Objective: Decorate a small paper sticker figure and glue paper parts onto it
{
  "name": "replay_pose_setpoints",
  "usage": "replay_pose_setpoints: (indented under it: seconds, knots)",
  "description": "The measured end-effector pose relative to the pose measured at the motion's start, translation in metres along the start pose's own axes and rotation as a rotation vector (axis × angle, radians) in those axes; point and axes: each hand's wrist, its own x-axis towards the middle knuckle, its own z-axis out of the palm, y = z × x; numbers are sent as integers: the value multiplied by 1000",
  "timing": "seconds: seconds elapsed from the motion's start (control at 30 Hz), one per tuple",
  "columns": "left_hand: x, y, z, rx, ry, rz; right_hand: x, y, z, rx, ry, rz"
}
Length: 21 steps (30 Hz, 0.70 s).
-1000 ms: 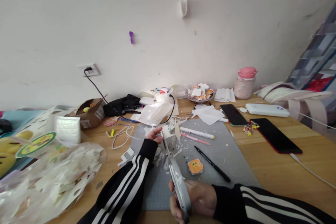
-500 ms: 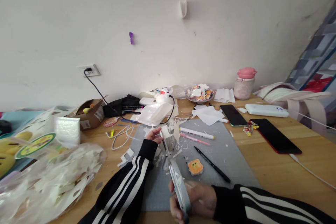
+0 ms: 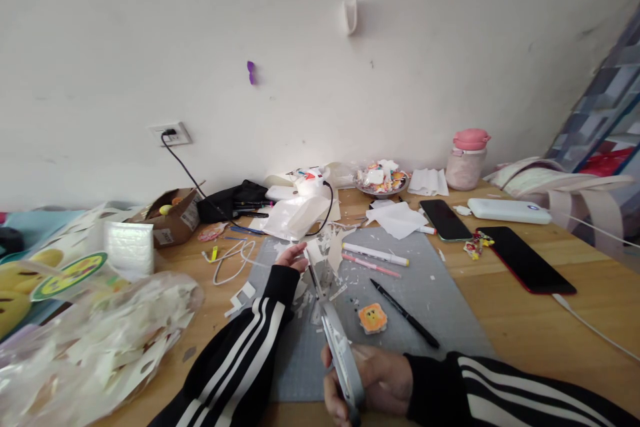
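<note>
Where the wooden table [image 3: 530, 327] carries a grey mat [image 3: 430, 320], the right hand [image 3: 375, 373] holds scissors [image 3: 338, 339] near the left hand [image 3: 293, 258].
Reckoned from the mat's middle, twelve toward the wall, the right hand sits at six o'clock, its grip wrapped around the grey handle; the left hand is at ten, fingertips just beside the blade ends, though whether its grip pinches any paper cannot be told. The scissors slant from eight o'clock up toward ten. A white marker [image 3: 376, 253] lies at twelve, a black pen [image 3: 404, 312] at three, an orange cutout [image 3: 373, 317] in the centre.
</note>
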Motion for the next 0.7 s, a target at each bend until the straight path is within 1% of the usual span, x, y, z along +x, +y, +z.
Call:
replay_pose_setpoints:
  seconds: [0.23,0.43,0.7]
  knots:
    - [-1,1,-1,37,10,-9,-1,3,-4,-9,-39,17]
    - [1,0,-2,15,-3,-12,0,3,-4,-22,-16,2]
    - [0,-1,-2,-18,-19,-10,1,1,-3,-32,9,33]
